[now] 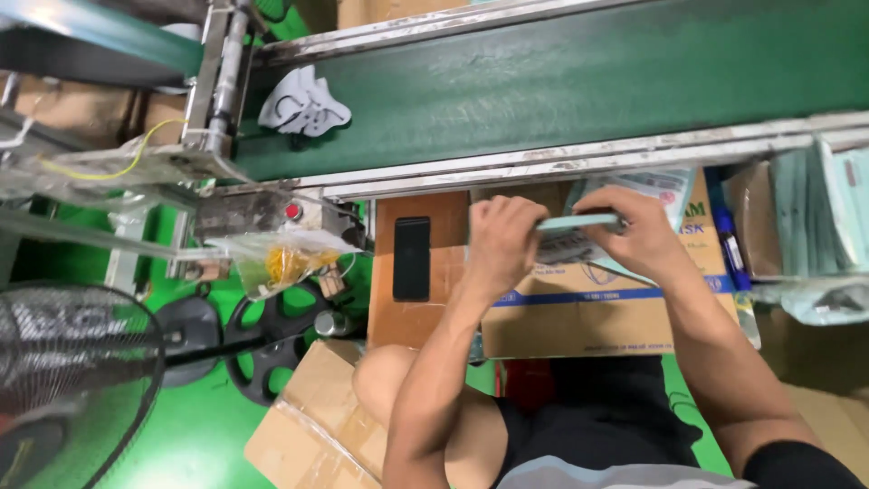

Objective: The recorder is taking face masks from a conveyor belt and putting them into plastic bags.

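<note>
Both hands grip a thin stack of pale green packets (579, 221): the left hand (501, 243) closed on its left end, the right hand (638, 234) on its right end. It hovers over the printed cardboard box (579, 308), long axis parallel to the green conveyor belt (561, 91) (masks (303, 106) lie near its left end). This looks like squaring the stack; setting it down needs a level lowering.

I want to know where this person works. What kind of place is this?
Probably a factory packing line. A long green conveyor belt carries white face masks, and both hands hold a flat packet over a cardboard box.
</note>
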